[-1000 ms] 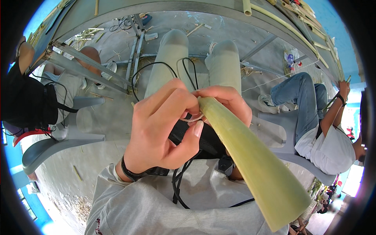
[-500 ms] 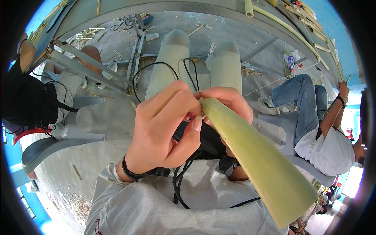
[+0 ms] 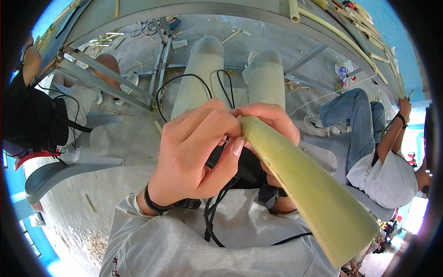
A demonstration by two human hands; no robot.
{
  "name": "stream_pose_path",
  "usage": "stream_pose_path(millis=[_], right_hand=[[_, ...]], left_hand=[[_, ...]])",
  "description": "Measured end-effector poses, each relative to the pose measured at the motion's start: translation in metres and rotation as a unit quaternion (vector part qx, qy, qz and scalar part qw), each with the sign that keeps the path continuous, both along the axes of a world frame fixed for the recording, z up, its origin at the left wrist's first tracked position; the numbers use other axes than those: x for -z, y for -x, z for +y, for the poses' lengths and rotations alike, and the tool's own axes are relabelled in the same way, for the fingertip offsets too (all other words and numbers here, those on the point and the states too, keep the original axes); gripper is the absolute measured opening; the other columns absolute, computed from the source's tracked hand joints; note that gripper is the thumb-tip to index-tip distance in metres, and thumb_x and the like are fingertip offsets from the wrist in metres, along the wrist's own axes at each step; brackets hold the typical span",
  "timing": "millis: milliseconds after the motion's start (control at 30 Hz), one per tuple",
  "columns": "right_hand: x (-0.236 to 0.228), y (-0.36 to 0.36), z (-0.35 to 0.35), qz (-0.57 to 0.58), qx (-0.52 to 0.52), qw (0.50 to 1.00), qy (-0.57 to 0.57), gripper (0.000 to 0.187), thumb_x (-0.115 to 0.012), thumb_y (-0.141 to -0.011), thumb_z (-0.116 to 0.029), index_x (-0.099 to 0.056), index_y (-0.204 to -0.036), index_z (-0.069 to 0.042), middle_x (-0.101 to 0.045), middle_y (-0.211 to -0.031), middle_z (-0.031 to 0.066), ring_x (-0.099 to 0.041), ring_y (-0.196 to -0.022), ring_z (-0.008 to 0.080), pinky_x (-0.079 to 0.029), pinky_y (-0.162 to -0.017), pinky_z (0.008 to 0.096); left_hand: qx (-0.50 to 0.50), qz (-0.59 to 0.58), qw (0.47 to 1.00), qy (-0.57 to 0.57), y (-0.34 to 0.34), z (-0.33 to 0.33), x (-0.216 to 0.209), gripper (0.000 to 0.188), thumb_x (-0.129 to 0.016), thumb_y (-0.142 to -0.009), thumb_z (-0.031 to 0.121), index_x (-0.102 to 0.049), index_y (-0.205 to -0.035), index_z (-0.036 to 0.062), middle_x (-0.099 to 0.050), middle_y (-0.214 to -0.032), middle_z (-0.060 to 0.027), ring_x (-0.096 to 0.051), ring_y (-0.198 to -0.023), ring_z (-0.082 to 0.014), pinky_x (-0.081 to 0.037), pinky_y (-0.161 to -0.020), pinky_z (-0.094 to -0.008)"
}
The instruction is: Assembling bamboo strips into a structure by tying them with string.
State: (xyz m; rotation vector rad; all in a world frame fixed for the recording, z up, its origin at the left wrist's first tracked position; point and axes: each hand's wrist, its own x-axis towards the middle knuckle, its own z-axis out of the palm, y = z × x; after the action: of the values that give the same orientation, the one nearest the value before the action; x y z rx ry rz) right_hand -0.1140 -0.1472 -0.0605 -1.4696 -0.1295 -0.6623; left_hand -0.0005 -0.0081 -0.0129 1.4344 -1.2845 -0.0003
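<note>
Tipping looks the likeliest trouble: the pale green tube [image 3: 314, 194], slanting from the frame's centre to its lower right, appears held only near its narrow-looking end, so a loosened grip could let the long free part swing down. The right hand [image 3: 275, 121] has its grip curled on that end; the left hand [image 3: 194, 150] pinches narrowly beside it, though what lies between its fingertips I cannot tell.

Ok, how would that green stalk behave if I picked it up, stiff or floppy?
The stalk is probably stiff, since it looks straight with no visible sag. Its smooth, faintly shiny surface may feel slippery. Its rounded side suggests it could roll.
</note>
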Motion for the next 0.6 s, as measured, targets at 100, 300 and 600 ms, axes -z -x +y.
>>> stream_pose_path(millis=[100,300,600], right_hand=[[-0.0008,0.0013,0.0015,0.035,-0.001,0.999,-0.034,0.036,-0.068,-0.094,-0.008,-0.058,-0.126,0.004,-0.070,-0.115,0.0184,-0.070,-0.097,0.0230,-0.056,-0.083,0.0332],[0.0015,-0.0026,-0.0002,-0.005,-0.003,1.000,-0.003,0.036,-0.068,-0.094,-0.009,-0.058,-0.127,0.004,-0.070,-0.115,0.0187,-0.071,-0.097,0.0236,-0.056,-0.082,0.0333],[0.0017,-0.0008,0.0014,0.032,-0.007,0.998,-0.048,0.036,-0.068,-0.094,-0.010,-0.059,-0.126,0.004,-0.070,-0.114,0.0182,-0.071,-0.095,0.0232,-0.056,-0.081,0.0329]], left_hand=[[0.000,-0.013,1.000,-0.009,-0.0005,0.0020,0.0000,0.017,-0.066,-0.071,-0.002,-0.058,-0.085,0.0035,-0.054,-0.072,-0.0078,-0.053,-0.056,-0.0245,-0.041,-0.051,-0.0324],[-0.006,-0.018,1.000,-0.008,0.0002,0.0016,0.0010,0.016,-0.064,-0.069,-0.002,-0.058,-0.083,0.0042,-0.055,-0.071,-0.0071,-0.053,-0.055,-0.0242,-0.041,-0.051,-0.0324],[-0.005,-0.014,1.000,-0.001,-0.0004,0.0001,0.0022,0.016,-0.065,-0.071,-0.002,-0.059,-0.085,0.0035,-0.055,-0.070,-0.0070,-0.053,-0.055,-0.0237,-0.041,-0.050,-0.0321]])
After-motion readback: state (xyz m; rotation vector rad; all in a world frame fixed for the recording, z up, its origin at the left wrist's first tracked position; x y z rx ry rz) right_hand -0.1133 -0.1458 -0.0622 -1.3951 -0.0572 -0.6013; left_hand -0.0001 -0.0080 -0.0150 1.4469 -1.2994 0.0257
